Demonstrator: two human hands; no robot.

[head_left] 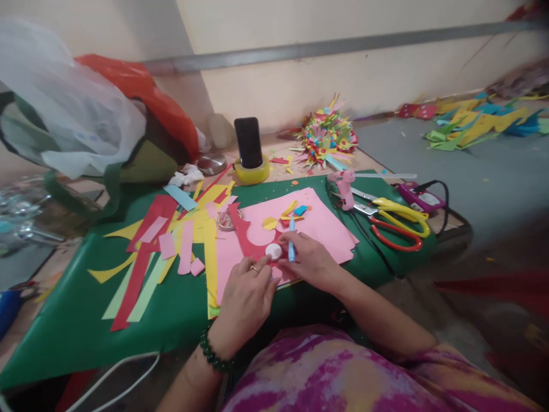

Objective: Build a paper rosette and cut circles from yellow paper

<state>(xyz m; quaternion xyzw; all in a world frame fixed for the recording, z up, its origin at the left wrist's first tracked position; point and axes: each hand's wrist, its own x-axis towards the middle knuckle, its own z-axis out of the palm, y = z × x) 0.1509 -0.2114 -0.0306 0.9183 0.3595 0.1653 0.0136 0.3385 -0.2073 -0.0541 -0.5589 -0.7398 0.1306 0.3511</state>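
My right hand point(315, 260) grips a light blue pen point(292, 240), held nearly upright over a piece of red paper point(249, 243). A white round disc point(273, 250) lies on the red paper. My left hand point(249, 289) is closed, its fingertips pressing the disc's near edge against the paper. Under both hands is a stack of pink paper sheets point(315, 212). Small yellow, blue and red cut pieces lie on it, among them a yellow round piece point(270, 223). The pen's tip and what lies under my left palm are hidden.
Paper strips point(146, 257) spread over the green mat point(171, 320) at left. At right lie a pink glue gun point(346, 189) with its cord, and yellow-handled and red-handled scissors point(397, 234). Behind stand a phone point(248, 142) in a tape roll point(252, 173), a paper flower ball point(328, 136) and bags point(90, 114).
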